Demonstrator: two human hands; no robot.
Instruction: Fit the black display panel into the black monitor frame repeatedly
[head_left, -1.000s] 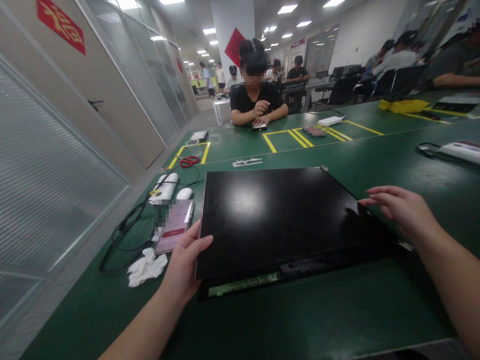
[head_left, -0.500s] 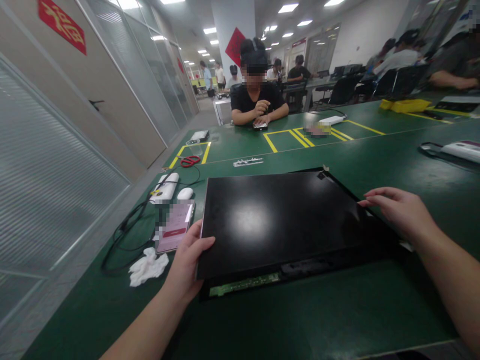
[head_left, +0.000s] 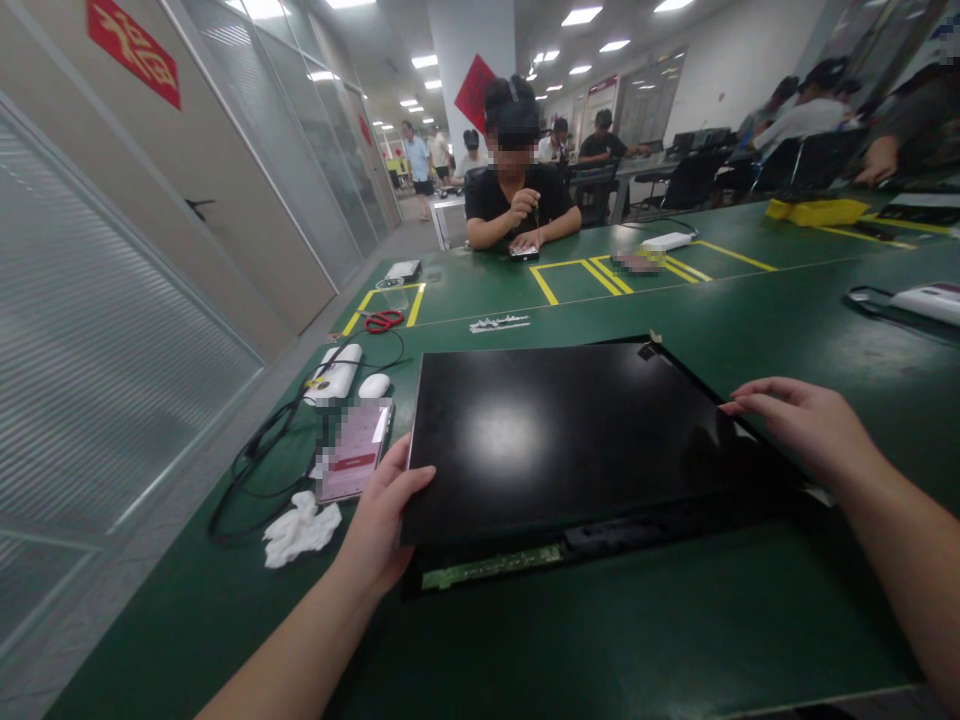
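A black display panel [head_left: 570,430] lies on the green table, its near edge raised over a dark frame with a green circuit strip [head_left: 491,567] showing below. My left hand [head_left: 386,515] grips the panel's near left corner, thumb on top. At the panel's right edge rests my right hand [head_left: 802,425], its fingers curved over that edge.
Left of the panel lie a phone [head_left: 354,452], a white mouse [head_left: 373,385], a white adapter [head_left: 334,374] with black cables, and a crumpled tissue [head_left: 300,528]. Red scissors [head_left: 382,320] sit further back. A person [head_left: 517,195] works opposite. A white device [head_left: 926,300] lies far right.
The panel has shifted slightly toward me and to the right off its dark frame, whose far right corner now shows. Both hands stayed on its edges.
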